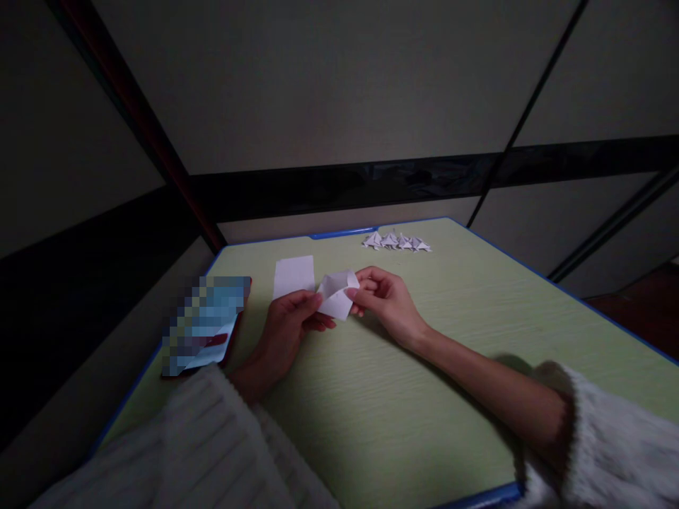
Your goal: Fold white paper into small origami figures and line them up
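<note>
A small folded piece of white paper (337,300) is held just above the table between my two hands. My left hand (289,322) pinches its left edge, thumb on top and fingers beneath. On the other side, my right hand (390,300) grips the right edge between thumb and fingers. The paper's upper part stands partly raised, with a shaded hollow in it. Behind my left hand lies a flat stack of white paper sheets (294,274). Several folded white paper figures (397,242) sit in a row near the table's far edge.
The light green table (467,297) has a blue rim. At its left lies a phone or tablet (212,322) with a lit, blurred screen and a dark red edge. Panelled doors (339,85) with a black band rise right behind the table.
</note>
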The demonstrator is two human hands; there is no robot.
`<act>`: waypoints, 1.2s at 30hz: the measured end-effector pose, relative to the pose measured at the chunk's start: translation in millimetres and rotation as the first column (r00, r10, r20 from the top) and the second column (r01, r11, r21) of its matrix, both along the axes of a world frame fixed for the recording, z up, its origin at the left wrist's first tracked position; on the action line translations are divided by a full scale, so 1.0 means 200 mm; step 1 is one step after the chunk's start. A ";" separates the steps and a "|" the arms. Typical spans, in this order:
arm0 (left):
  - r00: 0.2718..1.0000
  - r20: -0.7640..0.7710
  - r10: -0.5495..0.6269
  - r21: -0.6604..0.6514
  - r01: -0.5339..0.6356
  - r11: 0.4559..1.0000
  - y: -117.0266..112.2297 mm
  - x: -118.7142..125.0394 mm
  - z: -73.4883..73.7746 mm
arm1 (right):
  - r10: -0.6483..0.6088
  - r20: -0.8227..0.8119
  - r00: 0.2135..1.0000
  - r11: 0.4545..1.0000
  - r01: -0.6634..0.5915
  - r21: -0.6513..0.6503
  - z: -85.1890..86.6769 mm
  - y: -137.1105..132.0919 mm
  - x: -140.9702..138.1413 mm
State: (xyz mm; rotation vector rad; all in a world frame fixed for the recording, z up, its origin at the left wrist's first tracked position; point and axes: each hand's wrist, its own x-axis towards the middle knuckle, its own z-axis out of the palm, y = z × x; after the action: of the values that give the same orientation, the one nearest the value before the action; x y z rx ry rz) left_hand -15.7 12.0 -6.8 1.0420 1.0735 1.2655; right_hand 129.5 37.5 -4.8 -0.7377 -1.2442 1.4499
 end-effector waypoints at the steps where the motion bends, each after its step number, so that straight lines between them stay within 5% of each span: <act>1: 1.000 0.006 -0.002 -0.001 0.002 1.000 0.00 0.00 0.00 | -0.030 -0.014 0.999 0.999 0.030 0.014 0.00 0.00 -0.01; 11: 0.992 0.126 -0.006 -0.066 0.015 0.998 0.00 0.00 0.02 | -0.159 -0.045 0.986 0.986 0.161 0.048 0.00 -0.02 -0.02; 36: 0.976 0.217 0.000 -0.083 0.019 0.996 0.01 -0.01 0.01 | -0.089 0.009 0.996 0.995 0.088 0.047 0.01 -0.02 0.00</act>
State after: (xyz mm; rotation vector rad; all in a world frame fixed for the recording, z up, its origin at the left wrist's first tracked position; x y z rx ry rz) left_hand -18.1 14.2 -5.7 0.8225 0.9447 1.2828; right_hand 129.0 32.7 -1.8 -0.7615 -1.2347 1.3423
